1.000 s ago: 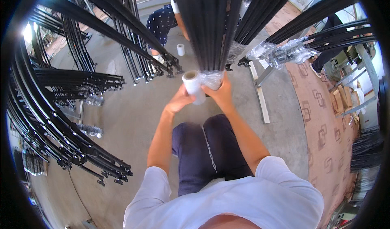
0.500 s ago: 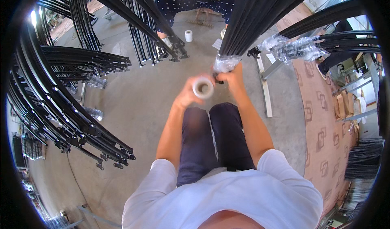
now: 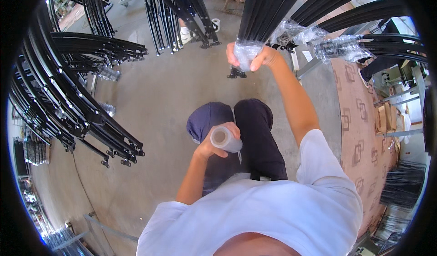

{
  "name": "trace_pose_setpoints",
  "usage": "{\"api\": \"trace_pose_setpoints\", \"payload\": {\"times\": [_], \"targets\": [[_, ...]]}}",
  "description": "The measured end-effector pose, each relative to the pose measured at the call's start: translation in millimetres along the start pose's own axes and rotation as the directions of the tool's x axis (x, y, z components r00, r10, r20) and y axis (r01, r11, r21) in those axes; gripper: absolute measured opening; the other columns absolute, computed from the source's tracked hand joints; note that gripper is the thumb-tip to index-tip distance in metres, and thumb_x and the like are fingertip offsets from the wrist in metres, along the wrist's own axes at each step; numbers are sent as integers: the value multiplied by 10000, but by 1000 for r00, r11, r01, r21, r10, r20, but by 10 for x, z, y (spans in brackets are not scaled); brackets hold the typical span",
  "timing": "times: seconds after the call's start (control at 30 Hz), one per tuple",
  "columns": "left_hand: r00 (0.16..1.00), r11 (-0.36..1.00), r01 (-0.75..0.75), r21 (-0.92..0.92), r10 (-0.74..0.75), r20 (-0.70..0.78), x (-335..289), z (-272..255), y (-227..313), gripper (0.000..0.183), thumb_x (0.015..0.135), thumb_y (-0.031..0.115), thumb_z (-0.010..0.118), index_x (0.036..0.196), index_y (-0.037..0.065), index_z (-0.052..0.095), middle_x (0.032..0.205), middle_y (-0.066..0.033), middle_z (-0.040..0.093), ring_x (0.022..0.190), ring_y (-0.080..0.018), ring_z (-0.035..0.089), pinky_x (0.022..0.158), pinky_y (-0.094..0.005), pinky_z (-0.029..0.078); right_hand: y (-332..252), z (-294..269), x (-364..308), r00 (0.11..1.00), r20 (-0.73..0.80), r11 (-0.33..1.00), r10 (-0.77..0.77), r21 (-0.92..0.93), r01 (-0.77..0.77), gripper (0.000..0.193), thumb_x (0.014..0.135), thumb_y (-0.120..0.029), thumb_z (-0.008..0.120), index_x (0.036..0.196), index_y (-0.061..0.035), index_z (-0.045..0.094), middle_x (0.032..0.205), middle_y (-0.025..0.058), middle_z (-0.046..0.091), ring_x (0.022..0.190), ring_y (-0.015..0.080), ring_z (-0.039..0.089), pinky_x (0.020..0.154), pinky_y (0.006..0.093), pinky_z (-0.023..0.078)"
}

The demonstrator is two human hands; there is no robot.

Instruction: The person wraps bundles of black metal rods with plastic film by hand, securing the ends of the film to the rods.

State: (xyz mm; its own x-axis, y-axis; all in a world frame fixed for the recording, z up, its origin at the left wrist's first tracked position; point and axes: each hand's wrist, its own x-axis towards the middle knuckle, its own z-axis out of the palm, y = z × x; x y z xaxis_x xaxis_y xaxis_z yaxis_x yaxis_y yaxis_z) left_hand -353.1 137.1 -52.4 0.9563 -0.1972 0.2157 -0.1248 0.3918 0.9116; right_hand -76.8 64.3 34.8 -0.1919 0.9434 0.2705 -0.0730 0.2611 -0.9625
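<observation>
My left hand point(image 3: 208, 148) is closed round a roll of see-through stretch film point(image 3: 227, 141), held over my thighs with its hollow core facing up. A short loose tail of film hangs from the roll. Farther out, my right hand point(image 3: 265, 58) grips the wrapped end of a bundle of long black metal rods point(image 3: 263, 12). Its fingers and thumb reach round the crinkled film wrap point(image 3: 247, 52) from both sides. Small black end fittings point(image 3: 236, 72) stick out below the wrap.
More black rod bundles point(image 3: 73, 87) hang at the left. At the right, other bundles have film-wrapped ends point(image 3: 341, 49) over a grey metal frame point(image 3: 309, 67). A white roll point(image 3: 215, 24) stands on the concrete floor, near another person's shoe point(image 3: 185, 35). Patterned pink flooring point(image 3: 355, 119) lies right.
My left hand has drawn the film roll back toward my body, away from the bundle. My right hand has moved farther out and now holds round the film wrap.
</observation>
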Motion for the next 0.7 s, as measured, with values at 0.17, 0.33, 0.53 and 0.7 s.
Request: {"api": "trace_pose_setpoints", "payload": {"times": [0.17,0.33,0.53,0.7], "targets": [[993,988,68,-138,-81,-90,-124,12,-26,520,302,125,667,807,54,569,858,-62,535,822,-202,496,739,-321,388,-250,186,-53,958,-284,999,-29,-42,18,740,497,-257,714,1153,-8,479,1040,110,562,993,211,517,903,320,340],[992,967,43,-250,-70,-101,-48,47,-111,543,306,73,644,841,59,551,864,-66,523,858,-213,493,764,-338,393,-697,535,147,697,-519,866,-494,-368,339,625,671,-172,698,1206,-13,418,1115,106,521,1027,189,489,912,322,346],[983,953,129,-274,-159,-92,17,79,-223,586,306,63,672,875,68,532,888,-63,513,882,-214,494,777,-351,400,-611,265,378,564,-655,795,-504,-607,5,299,733,-139,672,972,8,571,775,19,595,687,81,508,648,241,420],[990,975,77,-209,-100,-104,-84,51,-327,589,348,121,706,912,43,555,927,-81,525,908,-225,501,784,-343,405,-1114,363,689,601,-582,803,-548,-567,183,239,764,-180,641,859,33,590,717,72,628,644,95,589,619,243,464]]}}
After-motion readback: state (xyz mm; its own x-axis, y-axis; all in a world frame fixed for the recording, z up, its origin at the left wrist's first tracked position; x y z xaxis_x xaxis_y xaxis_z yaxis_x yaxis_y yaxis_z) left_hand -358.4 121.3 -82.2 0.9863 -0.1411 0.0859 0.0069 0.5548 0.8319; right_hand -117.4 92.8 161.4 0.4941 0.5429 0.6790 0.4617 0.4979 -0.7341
